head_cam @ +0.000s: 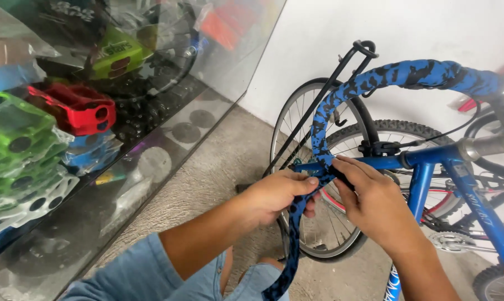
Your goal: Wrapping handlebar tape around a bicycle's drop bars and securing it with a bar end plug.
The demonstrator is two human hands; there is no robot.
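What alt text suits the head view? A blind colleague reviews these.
Two hands, left hand and right hand, wrap blue-and-black tape around a curved handlebar on a blue bicycle. Coloured pedals sit in a glass case at left.

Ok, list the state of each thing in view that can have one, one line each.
Left hand: closed, pinching the tape at the bar end.
Right hand: closed on the bar end, fingers curled over the tape.
Blue-and-black patterned handlebar tape: wrapped along the curved bar, loose tail hanging down.
Blue bicycle frame: upright by the wall.
Red plastic pedal: shelved behind the glass.
Glass display case: shut.
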